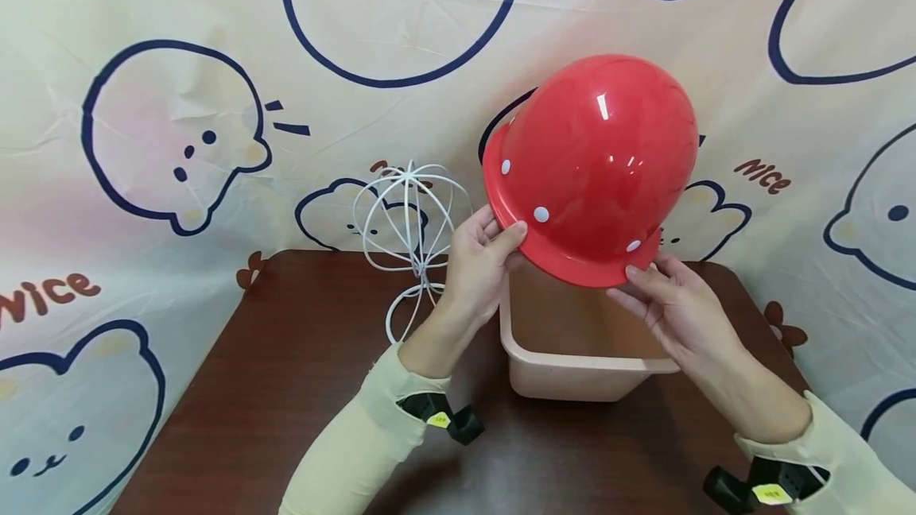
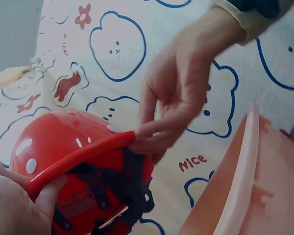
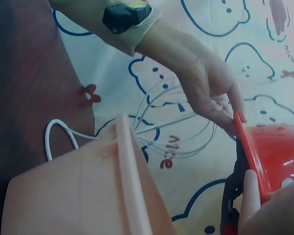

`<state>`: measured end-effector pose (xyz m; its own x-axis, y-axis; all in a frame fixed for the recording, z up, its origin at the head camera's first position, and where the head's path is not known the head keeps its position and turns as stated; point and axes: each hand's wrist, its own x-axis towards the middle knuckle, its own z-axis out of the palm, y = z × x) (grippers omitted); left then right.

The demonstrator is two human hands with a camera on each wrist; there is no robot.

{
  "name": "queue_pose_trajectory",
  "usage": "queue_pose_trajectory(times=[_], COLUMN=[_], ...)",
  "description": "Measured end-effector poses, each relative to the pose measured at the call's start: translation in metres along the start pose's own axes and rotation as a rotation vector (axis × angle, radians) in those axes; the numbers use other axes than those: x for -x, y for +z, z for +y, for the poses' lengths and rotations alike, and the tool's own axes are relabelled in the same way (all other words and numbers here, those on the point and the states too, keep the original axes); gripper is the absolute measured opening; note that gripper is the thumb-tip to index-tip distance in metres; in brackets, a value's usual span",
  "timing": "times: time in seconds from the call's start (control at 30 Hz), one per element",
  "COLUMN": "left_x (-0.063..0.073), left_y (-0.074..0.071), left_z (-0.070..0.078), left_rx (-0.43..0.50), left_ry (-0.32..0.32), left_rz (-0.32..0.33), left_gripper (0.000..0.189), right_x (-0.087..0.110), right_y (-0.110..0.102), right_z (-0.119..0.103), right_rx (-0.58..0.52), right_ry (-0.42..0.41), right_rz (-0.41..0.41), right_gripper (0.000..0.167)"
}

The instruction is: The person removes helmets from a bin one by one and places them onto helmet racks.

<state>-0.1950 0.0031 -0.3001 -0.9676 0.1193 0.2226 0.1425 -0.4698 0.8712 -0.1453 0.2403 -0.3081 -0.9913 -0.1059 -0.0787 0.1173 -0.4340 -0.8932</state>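
A red hard hat (image 1: pixel 594 165) with white dots is held up and tilted above a pink bin (image 1: pixel 572 376). My left hand (image 1: pixel 475 265) pinches its brim on the left, thumb on the outer face. On the lower right of the brim, my right hand (image 1: pixel 680 308) pinches too, with the thumb on top. In the left wrist view the hat's underside shows dark inner straps (image 2: pixel 132 171). The right wrist view has both hands at the brim of the hat (image 3: pixel 279 152).
A white wire stand (image 1: pixel 418 261) with a rounded cage top and looped base stands left of the bin on the brown table (image 1: pixel 286 388). Behind the table hangs a cloth (image 1: pixel 401 125) printed with bears.
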Motion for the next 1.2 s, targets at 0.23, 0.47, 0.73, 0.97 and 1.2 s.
queue_pose_trajectory(times=[0.23,0.47,0.73,0.97,1.2], left_x=[0.009,0.018,0.023,0.03,0.036], left_y=[-0.005,-0.01,-0.015,-0.025,-0.04], left_z=[0.01,0.019,0.041,0.058,0.074], left_rx=[-0.093,-0.147,-0.18,-0.21,-0.269], left_ry=[-0.022,-0.003,0.012,0.009,0.003], left_rz=[-0.037,-0.035,-0.021,-0.007,0.04], left_gripper=[0.043,0.045,0.044,0.047,0.048], right_x=[0.003,-0.002,-0.005,-0.008,-0.016], right_y=[0.005,0.015,0.036,0.058,0.079], right_z=[-0.012,-0.022,-0.031,-0.036,-0.03], right_rx=[0.01,0.044,0.108,0.144,0.147], right_ry=[-0.015,-0.007,-0.027,-0.01,-0.005], right_rz=[0.019,-0.022,-0.07,-0.066,-0.075], right_gripper=[0.063,0.064,0.062,0.063,0.064])
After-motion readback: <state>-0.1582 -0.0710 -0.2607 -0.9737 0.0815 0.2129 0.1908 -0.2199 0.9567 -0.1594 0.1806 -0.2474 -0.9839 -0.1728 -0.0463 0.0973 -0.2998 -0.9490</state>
